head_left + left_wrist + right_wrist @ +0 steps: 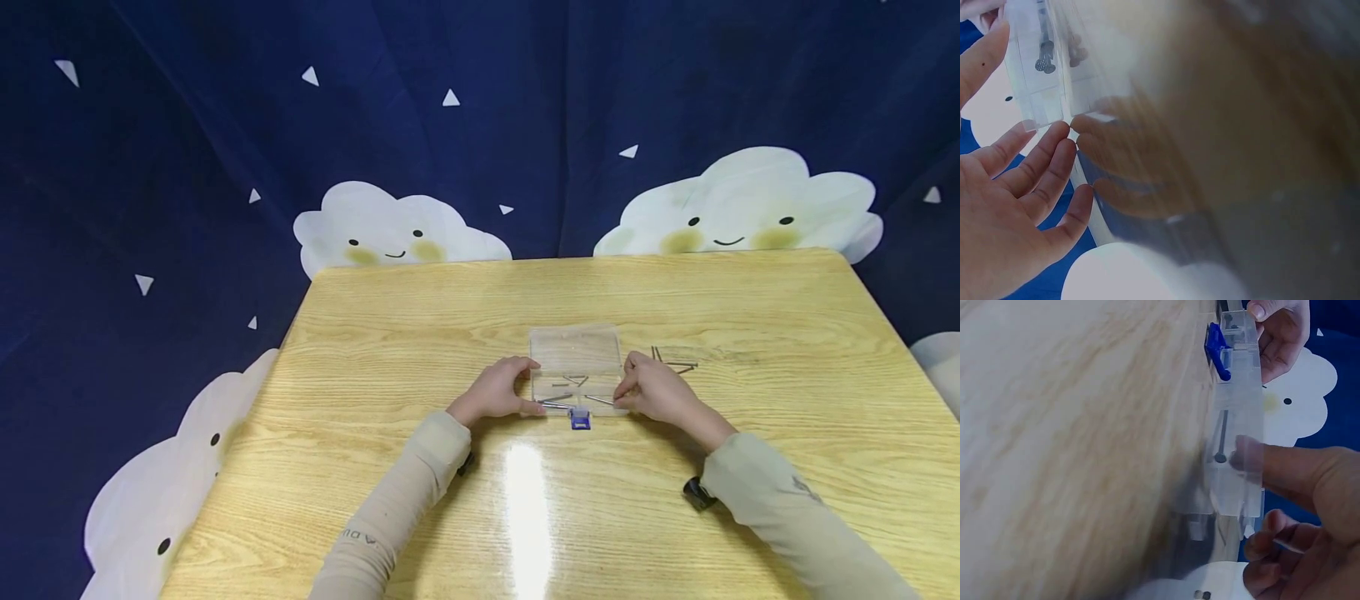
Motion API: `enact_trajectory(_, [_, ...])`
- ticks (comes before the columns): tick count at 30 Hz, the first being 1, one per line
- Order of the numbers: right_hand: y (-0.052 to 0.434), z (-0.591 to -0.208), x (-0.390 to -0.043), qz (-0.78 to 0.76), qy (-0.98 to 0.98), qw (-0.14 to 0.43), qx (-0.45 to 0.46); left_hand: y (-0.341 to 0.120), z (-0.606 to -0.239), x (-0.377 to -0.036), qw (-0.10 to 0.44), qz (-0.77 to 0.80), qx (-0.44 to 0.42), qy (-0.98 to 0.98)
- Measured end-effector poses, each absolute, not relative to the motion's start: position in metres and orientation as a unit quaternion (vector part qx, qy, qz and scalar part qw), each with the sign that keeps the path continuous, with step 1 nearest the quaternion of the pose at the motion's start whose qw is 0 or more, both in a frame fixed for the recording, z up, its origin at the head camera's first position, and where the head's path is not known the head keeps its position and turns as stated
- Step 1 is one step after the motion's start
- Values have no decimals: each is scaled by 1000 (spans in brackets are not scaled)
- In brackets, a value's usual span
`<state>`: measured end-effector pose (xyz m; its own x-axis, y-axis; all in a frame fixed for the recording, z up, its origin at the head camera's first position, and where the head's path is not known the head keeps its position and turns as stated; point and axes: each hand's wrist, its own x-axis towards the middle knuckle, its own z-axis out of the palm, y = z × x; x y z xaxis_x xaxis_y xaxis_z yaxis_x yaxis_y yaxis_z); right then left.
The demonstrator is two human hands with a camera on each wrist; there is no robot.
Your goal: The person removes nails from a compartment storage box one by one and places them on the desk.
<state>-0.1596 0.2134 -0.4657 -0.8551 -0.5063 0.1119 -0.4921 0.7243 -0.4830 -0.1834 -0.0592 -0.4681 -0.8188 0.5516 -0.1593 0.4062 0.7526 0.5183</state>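
A clear plastic box (576, 390) lies on the table, its transparent lid (574, 348) folded back and a blue latch (580, 418) at its front. My left hand (501, 387) holds the box's left end, thumb at the front and fingers farther back. Nail heads (1045, 64) show inside the box near it. My right hand (660, 388) is at the right end, fingers bent. Through the clear front wall, its thumb (1279, 464) shows inside, beside a nail (1223, 437). Whether it pinches that nail is unclear. Short nails (576, 380) lie in the rear compartment.
Several loose nails (681, 364) lie on the wooden table (405, 333), just right of the box and beyond my right hand. A dark blue curtain (525, 125) with white clouds hangs behind and left of the table.
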Motion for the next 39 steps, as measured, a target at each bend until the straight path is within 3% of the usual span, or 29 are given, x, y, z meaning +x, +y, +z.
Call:
enact_trajectory(16, [201,-467,-158,-197,954,12,-225,-59,-467,-183,145,238,264,923])
enact_trajectory(28, [213,-478,-156,-275,905,-5,-324,-58,-467,-184,152,238,267,921])
enact_trajectory(39, [228,-480,-154,-389,868,-12,-309,-58,-464,-182,150,243,270,920])
